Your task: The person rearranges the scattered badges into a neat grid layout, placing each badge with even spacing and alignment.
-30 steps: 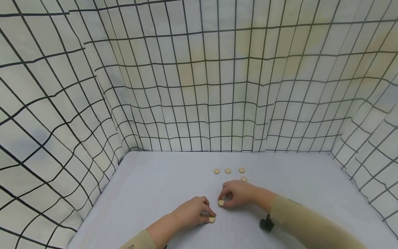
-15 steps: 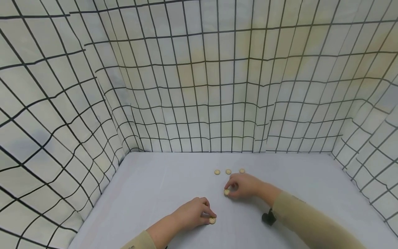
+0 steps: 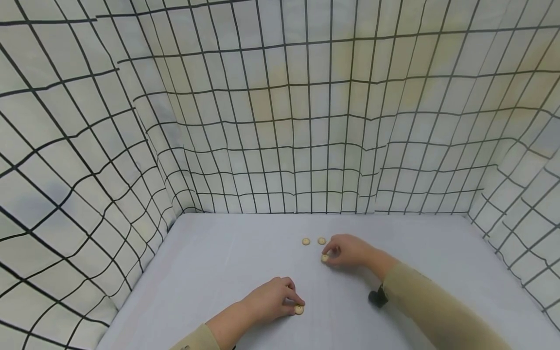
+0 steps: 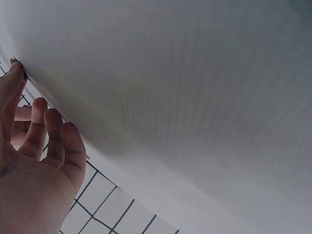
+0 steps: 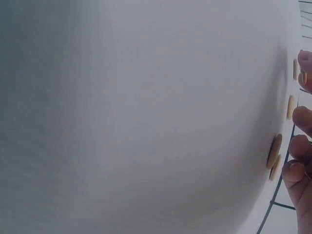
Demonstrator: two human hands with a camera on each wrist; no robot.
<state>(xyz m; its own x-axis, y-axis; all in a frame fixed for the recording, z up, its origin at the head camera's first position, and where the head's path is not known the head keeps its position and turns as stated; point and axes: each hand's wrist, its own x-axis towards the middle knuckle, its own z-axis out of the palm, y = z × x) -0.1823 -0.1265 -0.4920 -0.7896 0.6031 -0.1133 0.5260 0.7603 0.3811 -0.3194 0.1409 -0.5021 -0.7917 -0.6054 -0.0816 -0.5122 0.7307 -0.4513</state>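
Observation:
In the head view my left hand (image 3: 272, 302) pinches a small, round, tan wooden button (image 3: 299, 309) low over the white table, near the front middle. Farther back and to the right, my right hand (image 3: 351, 251) pinches a second such button (image 3: 325, 258) between thumb and fingertip. Two more buttons, a left one (image 3: 306, 241) and a right one (image 3: 322, 240), lie in a row just beyond the right hand. The right wrist view shows several buttons (image 5: 274, 151) on the cloth beside the curled fingers; some are covered by the hand in the head view.
White cloth (image 3: 210, 253) covers the table. Pale walls with a black grid (image 3: 280, 131) rise at the back and both sides. A black device (image 3: 378, 296) sits under the right wrist.
My right hand has moved away and slightly right with its button, towards the back row, now covering the rightmost buttons there. The left hand and its button have stayed in place.

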